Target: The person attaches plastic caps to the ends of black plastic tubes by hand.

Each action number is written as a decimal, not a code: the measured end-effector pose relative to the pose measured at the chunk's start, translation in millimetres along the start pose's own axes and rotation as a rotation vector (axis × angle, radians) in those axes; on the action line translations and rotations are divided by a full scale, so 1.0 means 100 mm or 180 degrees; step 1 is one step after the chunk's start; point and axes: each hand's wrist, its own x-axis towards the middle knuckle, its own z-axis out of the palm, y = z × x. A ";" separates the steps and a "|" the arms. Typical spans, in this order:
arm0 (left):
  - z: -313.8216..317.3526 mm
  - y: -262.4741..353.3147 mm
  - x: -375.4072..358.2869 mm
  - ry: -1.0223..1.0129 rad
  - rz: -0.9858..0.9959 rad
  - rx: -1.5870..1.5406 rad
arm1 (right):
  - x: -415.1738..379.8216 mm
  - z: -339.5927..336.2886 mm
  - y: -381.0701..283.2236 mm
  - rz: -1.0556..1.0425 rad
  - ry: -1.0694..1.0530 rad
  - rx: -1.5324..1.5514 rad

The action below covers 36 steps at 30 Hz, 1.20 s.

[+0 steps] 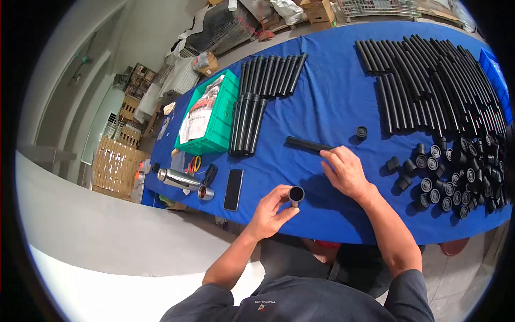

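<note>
My left hand [270,213] is closed around a short-looking black tube [296,195], whose round open mouth faces up toward me. Another black tube [306,143] lies on the blue cloth, and the fingers of my right hand [346,173] are closed at its right end. Just beyond that hand, a single black ribbed cap [361,132] rests on the cloth. To the right is a loose heap of black end caps [447,185]. Above the heap, many black tubes [424,80] lie side by side.
A green crate [220,126] holding a printed bag stands at left, beside rows of capped black tubes [249,123]. Nearer me are a phone [233,190], a steel flask [179,180], its cup [205,192] and orange-handled scissors [195,163]. A blue bin [496,80] sits far right.
</note>
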 end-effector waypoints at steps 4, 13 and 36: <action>-0.01 -0.05 -0.07 -0.0051 -0.0005 -0.0103 | -0.09 0.12 -0.07 0.0031 -0.0517 0.0409; -0.05 -0.04 -0.22 -0.0290 -0.0139 0.0237 | -0.15 0.21 -0.04 0.0483 -0.0937 0.1022; 0.28 -0.31 0.02 0.1069 -0.1290 0.0235 | 0.00 0.08 -0.09 0.1476 -0.1959 0.3174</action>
